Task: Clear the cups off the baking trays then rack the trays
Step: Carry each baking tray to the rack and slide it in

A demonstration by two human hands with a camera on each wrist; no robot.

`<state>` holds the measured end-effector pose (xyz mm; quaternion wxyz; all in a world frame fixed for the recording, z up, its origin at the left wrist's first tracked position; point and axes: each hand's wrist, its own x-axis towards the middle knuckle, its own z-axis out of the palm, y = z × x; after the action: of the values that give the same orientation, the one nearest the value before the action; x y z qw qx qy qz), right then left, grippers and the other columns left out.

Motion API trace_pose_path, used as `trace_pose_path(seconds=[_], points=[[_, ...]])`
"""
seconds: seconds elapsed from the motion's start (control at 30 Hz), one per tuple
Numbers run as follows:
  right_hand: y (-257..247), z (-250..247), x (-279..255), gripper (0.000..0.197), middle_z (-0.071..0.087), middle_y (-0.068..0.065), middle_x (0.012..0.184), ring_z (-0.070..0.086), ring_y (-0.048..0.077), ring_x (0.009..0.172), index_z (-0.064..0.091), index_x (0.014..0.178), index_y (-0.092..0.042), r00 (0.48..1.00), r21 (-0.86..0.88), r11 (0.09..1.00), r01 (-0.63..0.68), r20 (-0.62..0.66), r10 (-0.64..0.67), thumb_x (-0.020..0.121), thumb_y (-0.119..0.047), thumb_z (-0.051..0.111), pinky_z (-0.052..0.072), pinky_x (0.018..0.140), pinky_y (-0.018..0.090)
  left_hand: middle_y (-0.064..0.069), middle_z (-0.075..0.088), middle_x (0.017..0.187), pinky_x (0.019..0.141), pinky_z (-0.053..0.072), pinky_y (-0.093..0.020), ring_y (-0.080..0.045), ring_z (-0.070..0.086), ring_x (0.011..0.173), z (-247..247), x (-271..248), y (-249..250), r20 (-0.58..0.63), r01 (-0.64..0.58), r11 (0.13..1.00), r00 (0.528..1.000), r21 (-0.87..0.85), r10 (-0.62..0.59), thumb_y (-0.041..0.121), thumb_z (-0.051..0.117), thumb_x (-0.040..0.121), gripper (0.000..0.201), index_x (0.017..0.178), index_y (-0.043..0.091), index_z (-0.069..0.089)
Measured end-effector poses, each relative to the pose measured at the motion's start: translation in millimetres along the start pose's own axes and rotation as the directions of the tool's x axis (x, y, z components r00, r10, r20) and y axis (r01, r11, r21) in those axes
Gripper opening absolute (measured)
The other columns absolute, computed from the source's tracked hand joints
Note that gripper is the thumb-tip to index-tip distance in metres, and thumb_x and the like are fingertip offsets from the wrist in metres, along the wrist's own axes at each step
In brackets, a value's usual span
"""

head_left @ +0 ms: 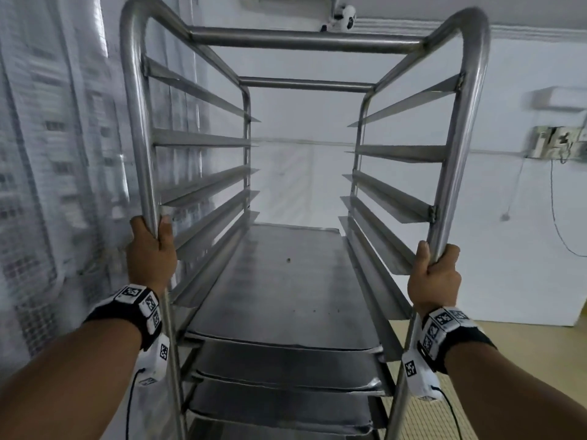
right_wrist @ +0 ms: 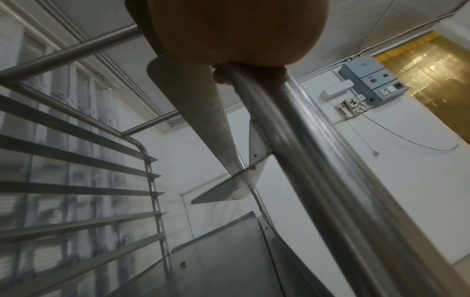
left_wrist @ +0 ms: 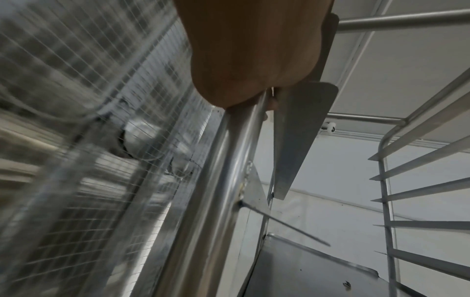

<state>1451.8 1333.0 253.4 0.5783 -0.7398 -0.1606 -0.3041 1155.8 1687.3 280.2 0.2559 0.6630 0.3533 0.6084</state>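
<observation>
With my left hand (head_left: 151, 249) and right hand (head_left: 435, 274) each wrapped tight round a front post of the rack (head_left: 305, 42), whose lower runners hold the trays (head_left: 279, 281), I should push evenly.

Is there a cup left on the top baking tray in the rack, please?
No, in the head view the top baking tray in the rack lies bare apart from a few small specks, with no cup on it.

Upper rack (head_left: 305, 42) slots open; trays (head_left: 279, 281) fill lower slots.
</observation>
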Motion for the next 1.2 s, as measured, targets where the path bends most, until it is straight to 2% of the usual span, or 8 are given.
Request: trace_pose_path(seconds=[0.1,0.27,0.47,0.63,0.77,0.87,1.03,1.2], points=[[13,33,22,0.037,0.054,0.013,0.068,0.052,0.034,0.060,0.037,0.107,-0.011,1.000,-0.002,1.000,-0.002,-0.004,0.002,0.103,-0.047,0.043,0.037,0.058,0.035,-0.017,0.058,0.082,0.062,0.038,-0.038,-0.035,0.055,0.069,36,20,-13,-0.008,-0.011,1.000,1.000,-0.007,0.011,0.046,0.043,0.104,0.044,0.116,0.004,0.042],[36,88,60,0.038,0.055,0.016,0.069,0.052,0.036,0.061,0.037,0.105,-0.009,1.000,-0.015,1.000,-0.011,-0.027,0.010,0.104,-0.046,0.043,0.038,0.058,0.038,-0.027,0.066,0.098,0.064,0.038,-0.037,-0.044,0.064,0.082,96,50,-30,-0.004,-0.030,0.999,1.000,-0.017,0.030,0.048,0.044,0.103,0.048,0.121,0.003,0.043],[64,155,103,0.040,0.051,0.013,0.065,0.054,0.037,0.060,0.033,0.098,-0.015,0.997,-0.048,0.999,-0.023,-0.068,0.020,0.102,-0.053,0.040,0.041,0.058,0.038,-0.027,0.066,0.092,0.062,0.045,-0.042,-0.048,0.064,0.078,170,96,-62,0.029,-0.086,0.995,0.996,-0.049,0.087,0.049,0.045,0.103,0.046,0.114,0.005,0.043],[77,206,134,0.044,0.051,0.014,0.067,0.056,0.041,0.065,0.036,0.101,-0.010,0.995,-0.075,0.995,-0.059,-0.088,0.053,0.102,-0.054,0.040,0.045,0.061,0.042,-0.013,0.055,0.083,0.062,0.033,-0.035,-0.030,0.052,0.069,219,125,-72,0.038,-0.072,0.996,0.997,-0.048,0.074,0.040,0.047,0.104,0.043,0.116,-0.002,0.044],[90,244,156,0.049,0.051,0.015,0.067,0.053,0.039,0.063,0.038,0.103,-0.006,0.993,-0.071,0.996,-0.053,-0.111,0.045,0.100,-0.055,0.038,0.043,0.060,0.042,-0.022,0.063,0.088,0.063,0.040,-0.038,-0.046,0.063,0.079,262,152,-93,0.050,-0.070,0.995,0.996,-0.070,0.073,0.042,0.047,0.103,0.040,0.115,0.004,0.042],[97,271,172,0.048,0.049,0.011,0.064,0.049,0.035,0.061,0.038,0.102,-0.006,0.992,-0.067,0.996,-0.050,-0.122,0.042,0.099,-0.054,0.038,0.037,0.058,0.039,-0.026,0.065,0.092,0.064,0.040,-0.038,-0.048,0.063,0.081,290,170,-105,0.038,-0.080,0.993,0.996,-0.083,0.084,0.040,0.048,0.103,0.041,0.114,0.001,0.044],[118,310,202,0.040,0.048,0.012,0.064,0.050,0.037,0.061,0.035,0.098,-0.011,0.990,-0.080,0.995,-0.054,-0.138,0.042,0.103,-0.051,0.040,0.037,0.057,0.039,-0.009,0.057,0.086,0.065,0.042,-0.039,-0.044,0.063,0.081,338,192,-114,0.038,-0.060,0.996,0.997,-0.064,0.063,0.045,0.046,0.103,0.044,0.117,0.003,0.043],[138,345,235,0.046,0.049,0.011,0.066,0.054,0.042,0.066,0.037,0.101,-0.009,0.992,-0.078,0.995,-0.066,-0.113,0.057,0.102,-0.055,0.039,0.049,0.063,0.049,-0.008,0.056,0.086,0.065,0.038,-0.037,-0.032,0.056,0.074,384,206,-116,-0.005,-0.061,0.996,0.998,-0.061,0.061,0.043,0.046,0.103,0.045,0.120,0.001,0.044]])
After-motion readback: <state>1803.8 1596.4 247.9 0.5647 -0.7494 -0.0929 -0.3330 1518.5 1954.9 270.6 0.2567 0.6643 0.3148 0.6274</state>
